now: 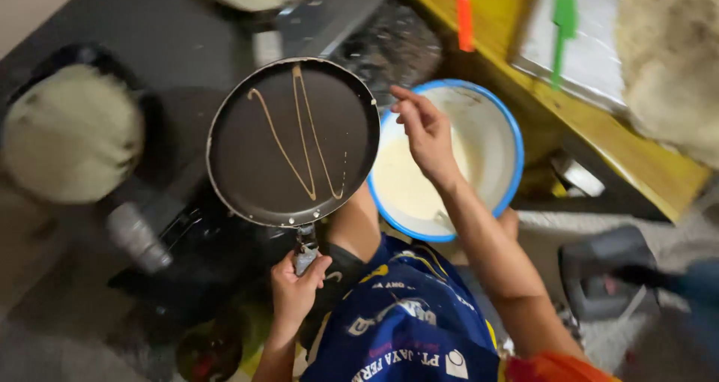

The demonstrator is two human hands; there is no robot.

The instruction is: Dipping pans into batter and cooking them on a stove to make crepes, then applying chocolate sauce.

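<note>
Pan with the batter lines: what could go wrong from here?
1. The left hand holds the pan only at the handle's end, off the burner, so it could tip and smear the thin batter lines.
2. The right hand hovers over the bowl right beside the pan's rim; it might brush the rim, or drip batter outside the bowl.
3. The bowl sits close against the person's knee and could be knocked.

I held a round black frying pan [293, 142] level by its short handle, thin zigzag lines of pale batter streaked across it. Just to its right sat a blue-rimmed white bowl [500, 138] with creamy batter pooled inside.
</note>
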